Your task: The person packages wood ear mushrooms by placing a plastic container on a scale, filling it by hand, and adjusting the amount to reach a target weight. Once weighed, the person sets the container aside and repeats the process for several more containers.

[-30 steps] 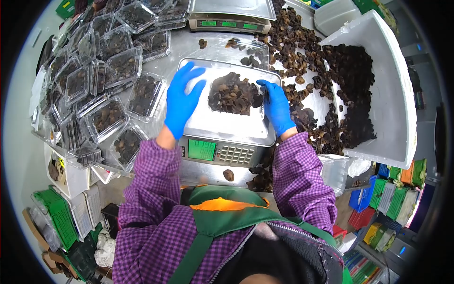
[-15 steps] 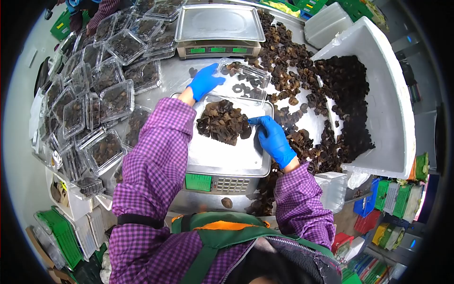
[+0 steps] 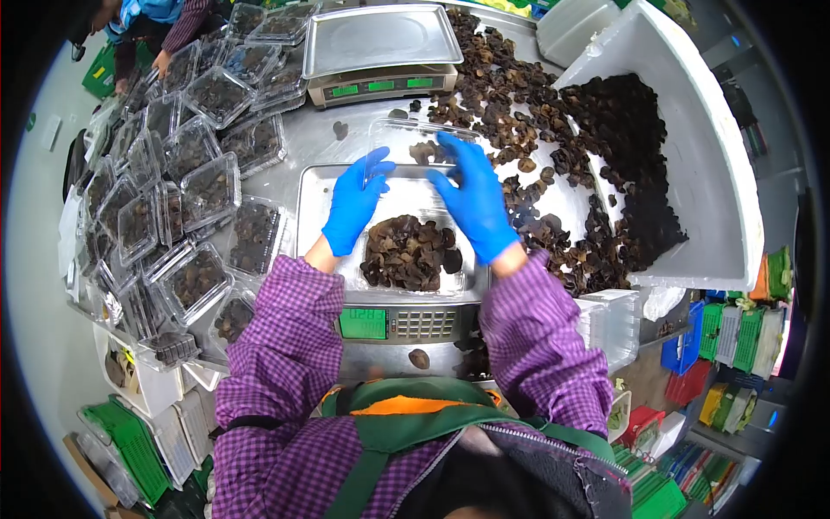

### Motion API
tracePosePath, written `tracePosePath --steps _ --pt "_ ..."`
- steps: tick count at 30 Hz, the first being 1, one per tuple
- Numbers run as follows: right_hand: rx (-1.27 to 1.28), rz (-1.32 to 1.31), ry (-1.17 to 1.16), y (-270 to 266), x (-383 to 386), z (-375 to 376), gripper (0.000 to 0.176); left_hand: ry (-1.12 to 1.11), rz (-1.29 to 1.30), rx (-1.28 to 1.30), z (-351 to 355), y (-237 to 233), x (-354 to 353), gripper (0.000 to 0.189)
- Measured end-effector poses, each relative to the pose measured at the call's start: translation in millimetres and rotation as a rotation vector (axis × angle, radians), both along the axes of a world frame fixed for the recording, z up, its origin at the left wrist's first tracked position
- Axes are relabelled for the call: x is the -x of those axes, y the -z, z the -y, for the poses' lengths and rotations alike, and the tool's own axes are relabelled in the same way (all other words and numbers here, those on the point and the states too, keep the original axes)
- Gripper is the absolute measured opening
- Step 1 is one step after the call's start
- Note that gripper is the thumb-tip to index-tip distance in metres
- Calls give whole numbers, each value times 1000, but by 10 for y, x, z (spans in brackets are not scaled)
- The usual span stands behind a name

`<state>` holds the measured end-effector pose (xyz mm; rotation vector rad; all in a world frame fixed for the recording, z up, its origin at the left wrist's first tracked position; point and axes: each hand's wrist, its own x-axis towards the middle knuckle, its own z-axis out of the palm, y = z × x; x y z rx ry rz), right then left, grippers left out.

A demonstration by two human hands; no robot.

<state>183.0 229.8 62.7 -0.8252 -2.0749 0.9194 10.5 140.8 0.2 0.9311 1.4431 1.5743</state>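
A clear plastic clamshell box (image 3: 356,281) sits on the metal weighing scale (image 3: 307,203), its lid (image 3: 406,128) raised at the back. Dark brown wood ear mushrooms (image 3: 406,255) are heaped in the box. My left hand (image 3: 353,201), in a blue glove, is at the lid's left side, thumb and fingers apart. On the other side, my gloved right hand (image 3: 475,197) has its fingers stretched toward the lid, the thumb spread away. Whether either hand touches the lid is hard to make out. The scale's green display (image 3: 363,323) is lit, its digits blurred.
Filled clear boxes (image 3: 212,186) are piled on the left. A second scale (image 3: 380,39) stands behind. Loose wood ears (image 3: 510,95) spread from a white foam box (image 3: 705,173) on the right. Another person's hand (image 3: 162,62) shows at the top left. Stacked empty boxes (image 3: 618,324) stand at right.
My right hand has left the mushrooms and moved up toward the lid. My left hand has come down from the lid's far left corner to its near left side.
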Motion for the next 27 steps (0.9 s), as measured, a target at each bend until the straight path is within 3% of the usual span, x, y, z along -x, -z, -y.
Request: tracePosePath --steps 2,3,4,6,7,10,12,16,18,20,21,27 --pt "-91 163 -20 160 254 -74 47 14 -19 -29 58 8 -31 45" --pt "-127 203 -53 394 358 -161 35 21 -33 -55 88 21 -25 45" --pt "-131 195 -57 494 403 -223 35 17 -41 -59 120 44 -12 45" --pt "-171 289 -119 585 422 -299 23 -56 28 87 190 110 30 47" --pt "-13 51 -105 461 370 -245 13 -132 -112 89 227 110 71 49" --pt "55 -118 -84 -27 -64 -114 14 -205 -82 82 452 48 293 49" --pt "85 -18 38 -89 -511 -123 17 -224 -101 60 619 -8 437 46" --pt "174 148 250 116 -1425 15 23 -289 27 68 911 -177 542 45" --pt "61 177 273 471 -1867 102 25 -313 93 104 986 -250 565 41" --pt "119 221 293 567 -2094 328 27 -315 121 88 1030 -250 568 40" --pt "266 223 356 528 -2106 465 26 -304 111 76 1029 -291 537 40" --pt "287 239 264 627 -2129 799 23 -214 62 85 857 -396 334 43"
